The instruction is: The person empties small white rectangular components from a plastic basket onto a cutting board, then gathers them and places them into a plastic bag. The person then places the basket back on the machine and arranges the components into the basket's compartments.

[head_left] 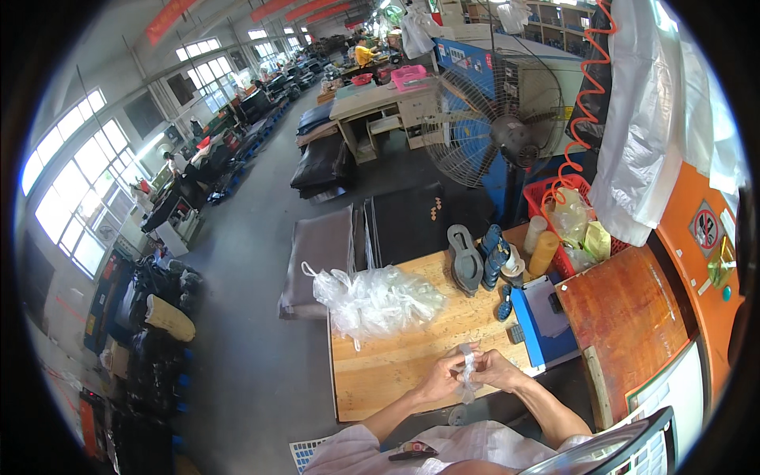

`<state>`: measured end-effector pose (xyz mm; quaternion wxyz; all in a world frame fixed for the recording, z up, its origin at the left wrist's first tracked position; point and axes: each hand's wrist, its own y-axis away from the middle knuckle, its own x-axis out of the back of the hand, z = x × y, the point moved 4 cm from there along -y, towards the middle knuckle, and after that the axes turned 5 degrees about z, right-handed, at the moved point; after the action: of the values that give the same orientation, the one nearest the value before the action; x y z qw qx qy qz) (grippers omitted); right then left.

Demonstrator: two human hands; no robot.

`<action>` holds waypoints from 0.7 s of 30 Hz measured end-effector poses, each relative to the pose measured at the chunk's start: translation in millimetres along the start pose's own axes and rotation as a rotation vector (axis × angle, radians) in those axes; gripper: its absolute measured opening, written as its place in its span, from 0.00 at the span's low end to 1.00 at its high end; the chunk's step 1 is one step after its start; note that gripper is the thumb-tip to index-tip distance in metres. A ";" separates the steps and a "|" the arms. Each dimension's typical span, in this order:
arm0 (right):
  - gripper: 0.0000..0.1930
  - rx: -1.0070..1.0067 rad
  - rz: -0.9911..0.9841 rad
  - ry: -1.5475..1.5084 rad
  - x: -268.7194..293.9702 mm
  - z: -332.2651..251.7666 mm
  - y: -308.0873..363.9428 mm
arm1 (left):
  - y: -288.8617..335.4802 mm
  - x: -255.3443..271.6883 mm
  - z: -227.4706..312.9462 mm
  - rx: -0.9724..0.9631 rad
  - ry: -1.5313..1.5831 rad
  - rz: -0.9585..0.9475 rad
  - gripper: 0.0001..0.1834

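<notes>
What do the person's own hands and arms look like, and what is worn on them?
The left hand and right hand wear no gloves, and no watch shows. The forearms are bare. The loose left sleeve, of pale, whitish cloth like the shirt, ends around the elbow. Any rings are too small to tell.

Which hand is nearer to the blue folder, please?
Right. The right hand is left of the blue folder, near its lower corner; the left hand is farther left.
</notes>
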<state>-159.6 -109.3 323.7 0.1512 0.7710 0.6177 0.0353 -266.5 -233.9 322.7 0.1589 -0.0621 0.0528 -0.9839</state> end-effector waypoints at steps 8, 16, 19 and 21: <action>0.05 -0.028 0.554 -0.007 99.9 68.6 -15.7 | 52.7 15.3 -55.9 0.444 0.127 0.015 0.11; 0.06 -0.001 0.697 0.061 76.4 115.8 -5.1 | 85.6 -12.9 -95.6 0.467 0.059 0.085 0.14; 0.07 0.159 0.607 0.055 85.7 87.1 -3.2 | 80.5 -17.6 -77.8 0.171 -0.194 0.022 0.14; 0.05 0.033 0.694 -0.101 101.0 90.9 -4.4 | 80.0 -14.0 -80.7 0.216 -0.139 0.086 0.13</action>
<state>-118.1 -28.4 222.6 0.1482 0.9380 0.3112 0.0363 -240.1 -298.2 231.8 0.2101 -0.1102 -0.0620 -0.9695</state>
